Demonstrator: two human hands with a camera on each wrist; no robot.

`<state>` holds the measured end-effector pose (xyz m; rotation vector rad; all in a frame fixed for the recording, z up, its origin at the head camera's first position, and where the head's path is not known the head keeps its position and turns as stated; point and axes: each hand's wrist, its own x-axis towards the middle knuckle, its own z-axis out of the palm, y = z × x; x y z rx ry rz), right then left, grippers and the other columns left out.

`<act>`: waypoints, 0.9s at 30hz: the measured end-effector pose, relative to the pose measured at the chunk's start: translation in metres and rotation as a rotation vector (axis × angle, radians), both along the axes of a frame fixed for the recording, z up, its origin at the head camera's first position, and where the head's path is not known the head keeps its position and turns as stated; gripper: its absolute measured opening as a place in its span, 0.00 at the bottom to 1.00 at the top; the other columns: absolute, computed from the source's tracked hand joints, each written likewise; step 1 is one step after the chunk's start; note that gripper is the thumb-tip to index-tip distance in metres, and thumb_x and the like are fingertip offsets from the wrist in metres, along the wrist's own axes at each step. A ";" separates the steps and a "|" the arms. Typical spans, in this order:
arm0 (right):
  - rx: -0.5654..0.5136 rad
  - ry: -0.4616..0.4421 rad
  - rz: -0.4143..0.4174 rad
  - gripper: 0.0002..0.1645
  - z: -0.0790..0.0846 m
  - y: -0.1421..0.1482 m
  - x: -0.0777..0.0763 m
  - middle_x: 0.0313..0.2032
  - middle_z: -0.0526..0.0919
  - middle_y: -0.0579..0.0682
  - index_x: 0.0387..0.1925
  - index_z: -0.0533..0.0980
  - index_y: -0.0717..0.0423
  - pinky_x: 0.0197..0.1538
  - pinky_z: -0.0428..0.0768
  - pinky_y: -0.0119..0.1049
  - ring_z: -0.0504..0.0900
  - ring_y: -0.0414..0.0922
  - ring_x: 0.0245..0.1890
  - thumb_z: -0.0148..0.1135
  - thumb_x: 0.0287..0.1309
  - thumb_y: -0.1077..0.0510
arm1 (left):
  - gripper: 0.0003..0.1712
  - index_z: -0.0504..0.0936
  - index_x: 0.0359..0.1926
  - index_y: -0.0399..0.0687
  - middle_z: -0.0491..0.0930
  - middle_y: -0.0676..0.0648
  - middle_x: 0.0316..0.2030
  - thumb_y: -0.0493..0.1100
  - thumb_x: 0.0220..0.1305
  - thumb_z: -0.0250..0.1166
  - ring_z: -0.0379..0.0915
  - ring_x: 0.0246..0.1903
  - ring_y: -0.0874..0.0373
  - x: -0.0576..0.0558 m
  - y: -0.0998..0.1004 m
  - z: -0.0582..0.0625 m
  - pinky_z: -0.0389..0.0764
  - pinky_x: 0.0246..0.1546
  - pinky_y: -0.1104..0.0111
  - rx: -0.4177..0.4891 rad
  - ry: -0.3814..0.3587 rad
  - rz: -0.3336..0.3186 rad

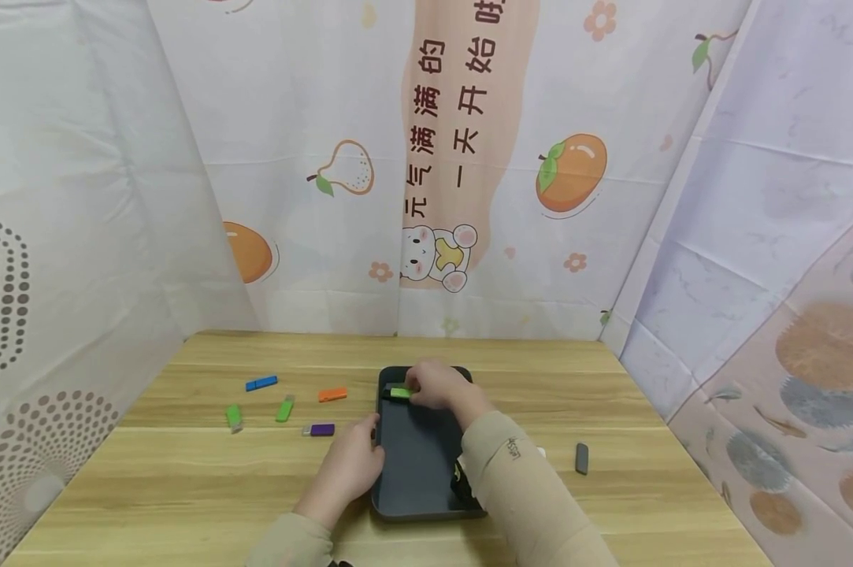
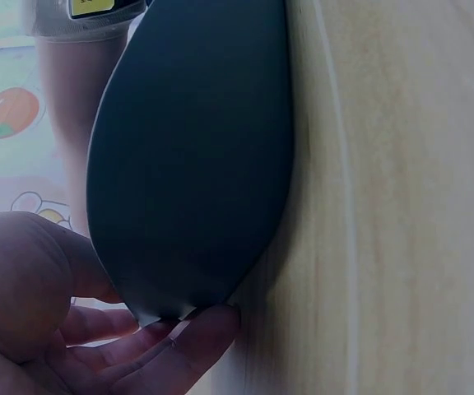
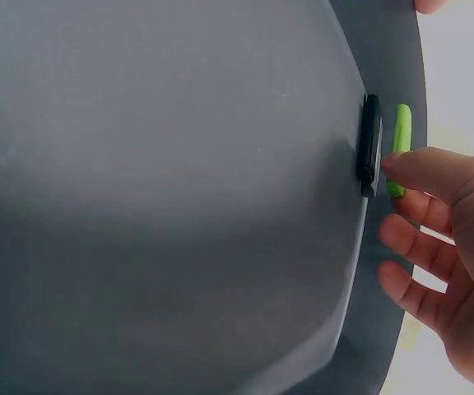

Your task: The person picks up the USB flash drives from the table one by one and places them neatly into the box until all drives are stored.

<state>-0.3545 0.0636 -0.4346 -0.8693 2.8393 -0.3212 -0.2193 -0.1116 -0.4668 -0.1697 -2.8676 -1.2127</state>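
My right hand (image 1: pixel 440 384) is over the far end of a dark grey tray (image 1: pixel 419 457). Between thumb and forefinger it pinches a bright green USB stick (image 3: pixel 401 136), seen close to the tray's end wall in the right wrist view. A black USB stick (image 3: pixel 370 148) lies along the foot of that wall, just beside the green one. My left hand (image 1: pixel 355 461) grips the tray's left side; in the left wrist view its fingers (image 2: pixel 208 333) reach the outer wall low down, near the tabletop.
Left of the tray lie a blue USB stick (image 1: pixel 261 383), two green ones (image 1: pixel 235 418), an orange one (image 1: pixel 332 394) and a purple one (image 1: pixel 322 430). To the right are a grey stick (image 1: pixel 581 458) and a white object (image 1: pixel 542 453), mostly behind the sleeve. Printed curtains surround the wooden table (image 1: pixel 185 488).
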 end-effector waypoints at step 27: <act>0.089 -0.004 0.004 0.10 -0.005 -0.019 0.008 0.41 0.83 0.41 0.47 0.85 0.45 0.44 0.81 0.40 0.80 0.40 0.38 0.67 0.66 0.52 | 0.29 0.72 0.65 0.27 0.79 0.31 0.56 0.32 0.64 0.64 0.77 0.56 0.41 -0.001 -0.002 -0.001 0.80 0.53 0.46 0.009 -0.003 -0.005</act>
